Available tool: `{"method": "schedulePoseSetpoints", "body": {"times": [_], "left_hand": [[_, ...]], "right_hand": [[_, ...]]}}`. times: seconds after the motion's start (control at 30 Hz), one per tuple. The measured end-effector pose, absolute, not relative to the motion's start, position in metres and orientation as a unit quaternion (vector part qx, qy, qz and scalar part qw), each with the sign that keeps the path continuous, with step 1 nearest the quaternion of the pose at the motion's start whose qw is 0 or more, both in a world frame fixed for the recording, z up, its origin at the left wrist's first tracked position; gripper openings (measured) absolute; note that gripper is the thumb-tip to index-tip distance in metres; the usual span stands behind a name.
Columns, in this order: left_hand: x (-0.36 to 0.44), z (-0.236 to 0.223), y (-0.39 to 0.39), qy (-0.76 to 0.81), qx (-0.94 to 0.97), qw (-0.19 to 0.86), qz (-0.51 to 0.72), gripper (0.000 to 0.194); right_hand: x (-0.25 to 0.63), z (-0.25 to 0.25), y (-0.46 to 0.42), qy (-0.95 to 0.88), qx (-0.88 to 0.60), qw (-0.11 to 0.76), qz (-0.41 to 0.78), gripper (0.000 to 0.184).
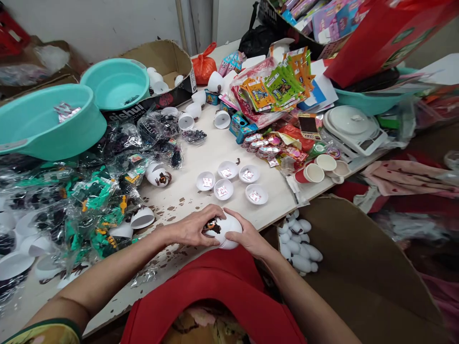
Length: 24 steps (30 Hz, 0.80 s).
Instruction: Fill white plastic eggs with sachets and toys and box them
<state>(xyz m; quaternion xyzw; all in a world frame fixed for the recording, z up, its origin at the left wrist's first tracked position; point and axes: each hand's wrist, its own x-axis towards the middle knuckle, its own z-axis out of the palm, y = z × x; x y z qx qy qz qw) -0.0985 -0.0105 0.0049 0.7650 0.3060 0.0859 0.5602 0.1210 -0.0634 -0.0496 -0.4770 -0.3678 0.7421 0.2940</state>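
White egg [225, 226], seemingly closed, in both hands [195, 225]
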Motion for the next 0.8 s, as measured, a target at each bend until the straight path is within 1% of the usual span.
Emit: {"method": "schedulePoseSetpoints", "body": {"times": [0.07, 0.13, 0.17, 0.2, 0.23, 0.27, 0.33, 0.37, 0.4, 0.5, 0.57, 0.67, 0.73, 0.8], "left_hand": [[-0.099, 0.004, -0.012, 0.311, 0.766, 0.555, 0.088, 0.055], [-0.100, 0.004, -0.012, 0.331, 0.763, 0.549, 0.081, 0.057], [-0.099, 0.004, -0.012, 0.348, 0.756, 0.549, 0.077, 0.058], [-0.099, 0.004, -0.011, 0.368, 0.741, 0.556, 0.074, 0.057], [-0.099, 0.006, -0.010, 0.390, 0.716, 0.574, 0.071, 0.056], [-0.098, 0.008, -0.009, 0.410, 0.680, 0.604, 0.066, 0.055], [-0.097, 0.016, -0.010, 0.435, 0.590, 0.678, 0.056, 0.053], [-0.096, 0.022, -0.011, 0.439, 0.546, 0.712, 0.051, 0.055], [-0.095, 0.028, -0.014, 0.436, 0.511, 0.740, 0.046, 0.057], [-0.090, 0.045, -0.028, 0.431, 0.449, 0.780, 0.063, 0.065], [-0.085, 0.051, -0.037, 0.455, 0.413, 0.783, 0.099, 0.064], [-0.078, 0.046, -0.042, 0.510, 0.358, 0.769, 0.144, 0.056], [-0.077, 0.038, -0.038, 0.515, 0.327, 0.781, 0.135, 0.054], [-0.078, 0.031, -0.031, 0.497, 0.304, 0.805, 0.115, 0.056]], "right_hand": [[0.118, -0.048, -0.063, -0.365, -0.475, 0.303, 0.741, 0.073], [0.112, -0.048, -0.066, -0.338, -0.474, 0.335, 0.741, 0.064], [0.109, -0.047, -0.068, -0.314, -0.478, 0.353, 0.740, 0.063], [0.106, -0.046, -0.070, -0.286, -0.481, 0.365, 0.744, 0.065], [0.105, -0.043, -0.072, -0.259, -0.480, 0.371, 0.752, 0.071], [0.104, -0.039, -0.073, -0.241, -0.475, 0.369, 0.762, 0.081], [0.106, -0.029, -0.075, -0.244, -0.475, 0.353, 0.768, 0.105], [0.109, -0.023, -0.076, -0.261, -0.484, 0.346, 0.760, 0.112], [0.112, -0.017, -0.076, -0.279, -0.494, 0.340, 0.750, 0.113], [0.119, 0.000, -0.077, -0.298, -0.502, 0.317, 0.747, 0.102], [0.120, 0.007, -0.076, -0.284, -0.499, 0.304, 0.760, 0.097], [0.117, 0.006, -0.071, -0.257, -0.493, 0.301, 0.775, 0.090], [0.115, 0.001, -0.064, -0.227, -0.477, 0.285, 0.800, 0.085], [0.115, -0.004, -0.056, -0.193, -0.460, 0.259, 0.827, 0.081]]}}
